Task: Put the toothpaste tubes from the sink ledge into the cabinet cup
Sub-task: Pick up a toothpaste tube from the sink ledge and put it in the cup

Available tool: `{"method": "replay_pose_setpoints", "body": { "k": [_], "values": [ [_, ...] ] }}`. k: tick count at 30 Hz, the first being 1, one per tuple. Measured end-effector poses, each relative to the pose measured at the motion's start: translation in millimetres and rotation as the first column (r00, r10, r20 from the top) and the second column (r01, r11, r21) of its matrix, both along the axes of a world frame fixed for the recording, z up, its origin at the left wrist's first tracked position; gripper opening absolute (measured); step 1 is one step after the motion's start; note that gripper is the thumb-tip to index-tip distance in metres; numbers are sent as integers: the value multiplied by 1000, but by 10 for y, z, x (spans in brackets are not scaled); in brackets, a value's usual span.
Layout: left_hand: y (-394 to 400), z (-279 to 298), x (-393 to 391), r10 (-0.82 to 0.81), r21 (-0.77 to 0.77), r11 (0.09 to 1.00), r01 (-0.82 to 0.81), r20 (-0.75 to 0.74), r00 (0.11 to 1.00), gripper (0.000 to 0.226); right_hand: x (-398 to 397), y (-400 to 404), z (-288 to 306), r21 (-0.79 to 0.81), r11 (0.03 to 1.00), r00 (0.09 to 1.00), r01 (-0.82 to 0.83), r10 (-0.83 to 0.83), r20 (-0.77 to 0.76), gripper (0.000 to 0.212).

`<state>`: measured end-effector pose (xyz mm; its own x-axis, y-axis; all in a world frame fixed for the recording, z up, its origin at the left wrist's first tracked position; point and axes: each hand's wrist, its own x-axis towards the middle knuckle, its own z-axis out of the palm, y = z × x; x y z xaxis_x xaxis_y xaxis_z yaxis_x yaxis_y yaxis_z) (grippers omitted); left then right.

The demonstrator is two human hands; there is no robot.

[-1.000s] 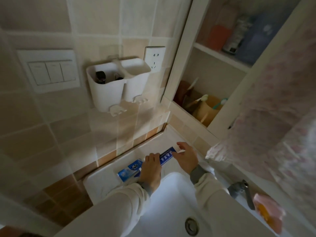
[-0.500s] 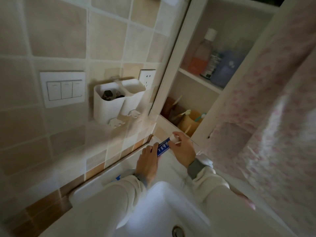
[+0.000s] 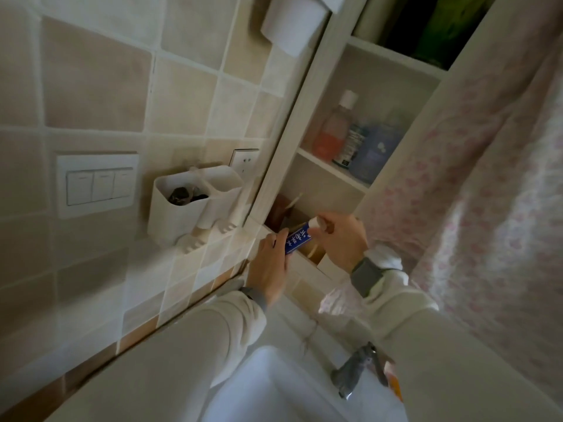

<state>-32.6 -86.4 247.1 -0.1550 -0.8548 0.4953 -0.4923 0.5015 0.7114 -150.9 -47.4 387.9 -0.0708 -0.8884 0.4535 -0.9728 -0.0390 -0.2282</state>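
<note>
A blue toothpaste tube (image 3: 298, 239) with white writing and a white cap is held between both hands, up at the cabinet's lowest shelf. My left hand (image 3: 269, 266) grips its lower end. My right hand (image 3: 339, 240) pinches the cap end. The tube points cap-first up and right, toward the shelf. Just behind the hands, a tan cup (image 3: 315, 252) in the cabinet is mostly hidden by them. The sink ledge is covered by my left sleeve; no other tube shows.
A white wall-mounted holder (image 3: 182, 208) hangs left of the cabinet frame, with a switch plate (image 3: 96, 184) and a socket (image 3: 245, 161) beside it. Bottles (image 3: 333, 129) stand on the middle shelf. A pink patterned curtain (image 3: 475, 178) hangs at right. The sink basin (image 3: 274, 388) and tap (image 3: 353, 371) lie below.
Both hands have lifted the blue tube off the sink ledge and up to the lowest cabinet shelf. The view has tilted upward, and the second tube on the ledge has dropped out of sight.
</note>
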Motion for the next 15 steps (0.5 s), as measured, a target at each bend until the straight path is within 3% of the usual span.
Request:
{"method": "replay_pose_setpoints", "body": {
  "k": [7, 15],
  "values": [
    [-233, 598, -250, -81, -73, 995, 73, -115, 990, 60, -50, -52, 581, -158, 987, 989, 1, -24, -144, 14],
    [-386, 1014, -401, -131, -101, 987, 122, -94, 987, 85, -121, -95, 975, -266, 964, 968, 27, -92, -234, 11]
  ]
}}
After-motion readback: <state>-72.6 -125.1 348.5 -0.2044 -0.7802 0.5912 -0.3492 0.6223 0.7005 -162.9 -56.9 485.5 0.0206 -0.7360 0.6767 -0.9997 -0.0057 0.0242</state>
